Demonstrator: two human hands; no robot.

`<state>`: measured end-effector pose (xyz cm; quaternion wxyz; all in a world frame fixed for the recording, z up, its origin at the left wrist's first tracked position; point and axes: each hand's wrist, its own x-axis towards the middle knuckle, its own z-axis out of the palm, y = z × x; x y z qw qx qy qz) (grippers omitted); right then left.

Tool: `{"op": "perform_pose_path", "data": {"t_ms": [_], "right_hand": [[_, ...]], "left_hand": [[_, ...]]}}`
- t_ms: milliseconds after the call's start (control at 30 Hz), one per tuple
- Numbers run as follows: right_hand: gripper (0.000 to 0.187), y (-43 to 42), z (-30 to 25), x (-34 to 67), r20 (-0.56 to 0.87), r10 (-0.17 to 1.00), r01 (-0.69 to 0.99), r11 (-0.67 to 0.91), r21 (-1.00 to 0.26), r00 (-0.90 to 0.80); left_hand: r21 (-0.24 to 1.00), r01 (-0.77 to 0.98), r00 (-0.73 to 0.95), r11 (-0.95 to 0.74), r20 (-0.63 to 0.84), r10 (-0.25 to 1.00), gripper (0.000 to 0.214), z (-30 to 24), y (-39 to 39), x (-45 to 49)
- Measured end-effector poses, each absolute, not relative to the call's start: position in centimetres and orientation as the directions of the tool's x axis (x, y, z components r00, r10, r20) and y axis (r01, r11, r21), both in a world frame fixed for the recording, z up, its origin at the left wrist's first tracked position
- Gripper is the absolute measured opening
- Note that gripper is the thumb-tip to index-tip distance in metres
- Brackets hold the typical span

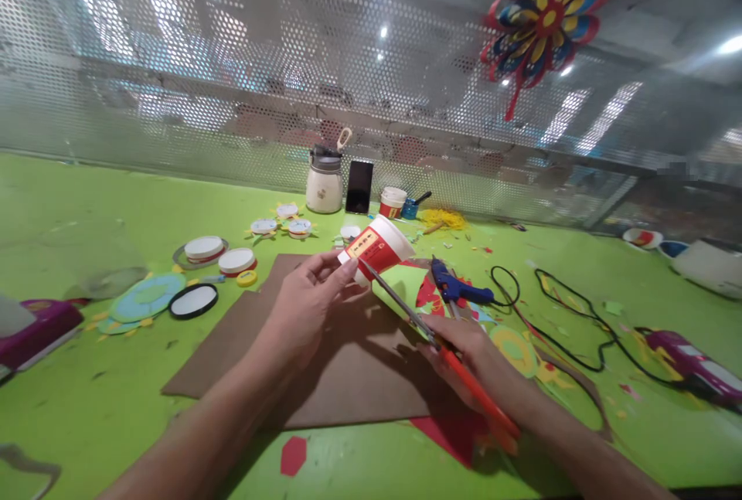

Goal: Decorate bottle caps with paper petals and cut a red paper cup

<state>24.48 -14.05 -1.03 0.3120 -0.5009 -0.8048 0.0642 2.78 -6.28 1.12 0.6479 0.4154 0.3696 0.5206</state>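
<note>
Left hand [307, 303]: grasping the cup [379, 246], held on its side above the far edge of the cardboard [348, 384].
Right hand [469, 353]: clenched on the orange handles of the scissors [406, 307], over the cardboard's right edge, with the blade tip at the cup's underside.
Risk: I judge the thin cup could buckle under my pinch, letting the blade skid toward my left fingertips just beside it.
Second risk: the glue gun [457, 287] and its cord, right of the cardboard, might snag my right forearm.
Counts: one pair of scissors, one glue gun and one jar [324, 183]. There are two cups, one in hand and a second cup [393, 202] beyond the cardboard.
</note>
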Motion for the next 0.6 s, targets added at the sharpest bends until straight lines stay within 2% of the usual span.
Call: {"op": "perform_pose_path", "data": {"t_ms": [333,467,600], "right_hand": [[0.034,-13.7,-1.2,25.2,0.344,0.871,0.702,0.487,-0.52,-0.35],[0.032,-14.3,-0.4,24.7,0.311,0.894,0.701,0.447,-0.556,-0.324],[0.031,-14.4,-0.9,24.6,0.305,0.906,0.716,0.42,-0.557,-0.294]], "left_hand": [[0.975,-0.219,0.112,0.037,-0.012,0.994,0.046,1.6,-6.2,2.7],[0.981,-0.192,0.096,-0.015,0.034,0.995,0.046,1.3,-6.0,2.9],[0.979,-0.201,0.104,0.017,0.004,0.995,0.047,1.4,-6.3,3.0]]}}
